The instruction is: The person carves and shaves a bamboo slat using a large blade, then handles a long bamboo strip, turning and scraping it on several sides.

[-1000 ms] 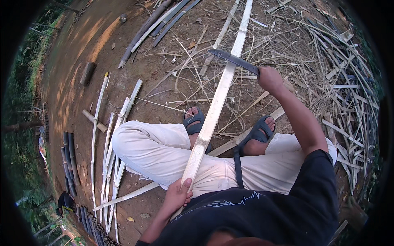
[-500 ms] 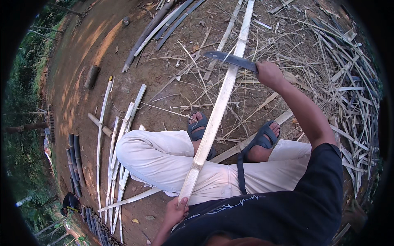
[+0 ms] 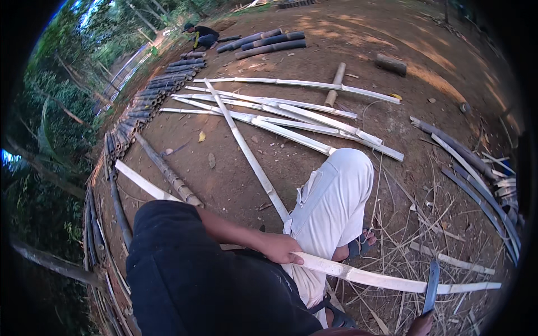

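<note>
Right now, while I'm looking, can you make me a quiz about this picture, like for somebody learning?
1. Which hand holds the knife?
2. True or false: the left hand holds a strip.
3. What colour are the trousers? A: red. B: cream. C: green.

Key: 1. The right hand. 2. True. 3. B.

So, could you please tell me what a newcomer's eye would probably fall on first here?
Probably the long pale strip at lower right, gripped by the left hand, with a knife in the right hand crossing it near its far end. Next might come the crisscrossed pale pieces on the ground at upper centre. Then a crouching person in dark clothing, small at upper left.
</note>
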`<state>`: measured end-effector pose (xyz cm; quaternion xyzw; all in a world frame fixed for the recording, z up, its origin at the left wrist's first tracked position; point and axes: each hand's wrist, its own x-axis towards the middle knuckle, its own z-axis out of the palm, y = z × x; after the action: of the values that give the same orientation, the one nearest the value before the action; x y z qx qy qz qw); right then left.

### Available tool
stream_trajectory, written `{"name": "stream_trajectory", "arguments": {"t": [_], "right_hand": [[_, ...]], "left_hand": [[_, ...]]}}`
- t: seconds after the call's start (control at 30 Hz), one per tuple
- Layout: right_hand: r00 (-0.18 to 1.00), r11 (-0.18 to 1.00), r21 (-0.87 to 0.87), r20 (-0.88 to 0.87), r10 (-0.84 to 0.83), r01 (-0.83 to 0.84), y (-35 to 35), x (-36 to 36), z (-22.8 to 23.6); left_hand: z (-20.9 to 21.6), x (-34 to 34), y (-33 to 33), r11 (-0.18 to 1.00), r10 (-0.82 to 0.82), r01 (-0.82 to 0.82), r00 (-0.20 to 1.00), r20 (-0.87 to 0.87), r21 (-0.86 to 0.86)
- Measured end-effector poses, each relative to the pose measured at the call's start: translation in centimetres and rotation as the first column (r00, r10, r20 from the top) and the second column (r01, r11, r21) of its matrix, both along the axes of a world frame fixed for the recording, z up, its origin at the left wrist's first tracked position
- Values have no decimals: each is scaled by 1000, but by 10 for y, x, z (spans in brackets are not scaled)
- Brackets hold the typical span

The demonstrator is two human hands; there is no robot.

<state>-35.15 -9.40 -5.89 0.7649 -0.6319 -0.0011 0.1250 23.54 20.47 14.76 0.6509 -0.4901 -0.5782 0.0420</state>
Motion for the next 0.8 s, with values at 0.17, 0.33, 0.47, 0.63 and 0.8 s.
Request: {"name": "stream_trajectory", "arguments": {"t": [0.17, 0.33, 0.47, 0.63, 0.8], "right_hand": [[959, 959, 38, 32, -281, 280, -41, 13, 9], [891, 993, -40, 446, -79, 108, -26, 98, 49], [604, 970, 232, 784, -142, -73, -2, 177, 61], [16, 732, 634, 759, -651, -252, 18, 211, 57], [-230, 580, 730, 533, -814, -362, 12, 209, 47]], "left_hand": [[18, -21, 43, 984, 78, -76, 997, 6, -163], [26, -8, 12, 974, 31, 31, 963, 267, -224], [25, -27, -16, 924, 17, 99, 955, 298, -369], [-8, -40, -40, 774, 75, 203, 911, 405, -600], [-27, -38, -6, 648, 152, 370, 794, 589, -666]]}}
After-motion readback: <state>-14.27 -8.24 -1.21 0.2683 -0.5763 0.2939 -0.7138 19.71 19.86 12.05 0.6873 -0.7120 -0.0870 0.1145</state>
